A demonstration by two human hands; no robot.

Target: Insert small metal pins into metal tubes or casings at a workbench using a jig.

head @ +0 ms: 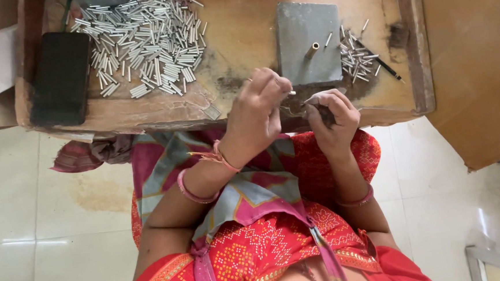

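Note:
My left hand (258,111) pinches a small silver metal tube (291,93) between thumb and fingers, just off the front edge of a low wooden table (243,31). Close to its right, my right hand (332,115) is closed around a small dark tool (325,114) whose pale tip points toward the tube. Both hands hover near the grey stone slab (307,33), on which a short brass-coloured peg (311,50) stands.
A large heap of silver tubes (145,42) covers the table's left half. A smaller pile (358,58) lies right of the slab beside a thin black stick (387,67). A black block (61,77) sits at the left edge. A brown board (476,63) leans at right.

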